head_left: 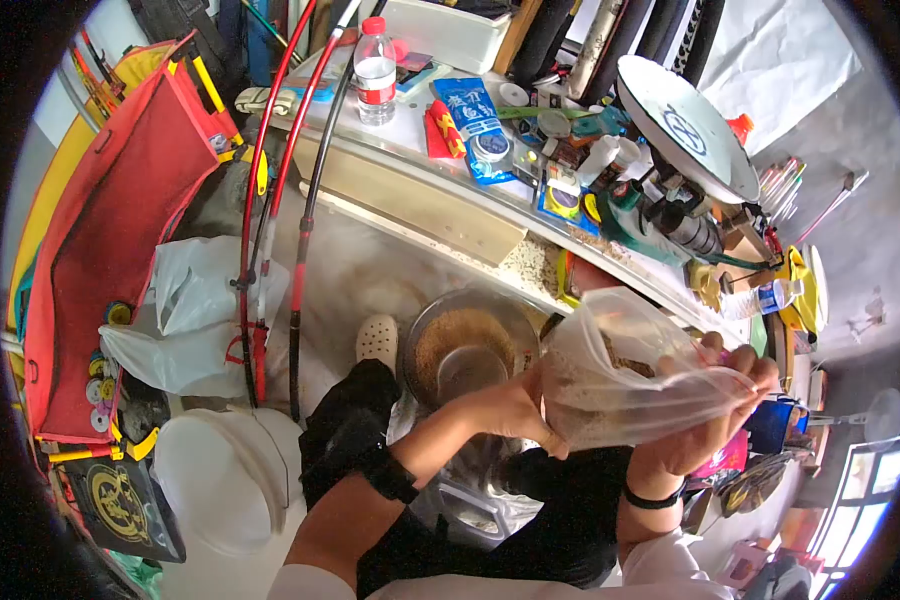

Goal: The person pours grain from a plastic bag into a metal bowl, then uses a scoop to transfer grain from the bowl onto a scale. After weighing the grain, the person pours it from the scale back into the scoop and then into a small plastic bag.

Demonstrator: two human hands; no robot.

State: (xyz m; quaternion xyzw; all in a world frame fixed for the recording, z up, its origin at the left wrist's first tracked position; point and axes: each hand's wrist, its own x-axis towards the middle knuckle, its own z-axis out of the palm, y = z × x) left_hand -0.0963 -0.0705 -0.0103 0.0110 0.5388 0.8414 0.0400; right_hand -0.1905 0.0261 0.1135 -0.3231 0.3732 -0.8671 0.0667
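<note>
A clear plastic bag (635, 400) with some brownish material inside is held up in front of me, its mouth spread wide. My left hand (515, 408) grips the bag's near-left side, thumb in front and other fingers mostly hidden behind the plastic. At the opposite side, my right hand (715, 410) has its fingers curled around the gathered rim. Below and left of the bag, a round basin (522, 325) stands on the floor with brown grains (460, 335) in it. A smaller round container (470, 372) sits among the grains, partly covered by my left forearm.
A cluttered bench (410, 150) runs ahead, bearing a water bottle (376, 75), a blue packet (473, 130) and a white round pan (685, 130). Red and black rods (300, 230) lean at left, near a white bucket (220, 480), a white plastic bag (185, 330) and a red case (120, 210).
</note>
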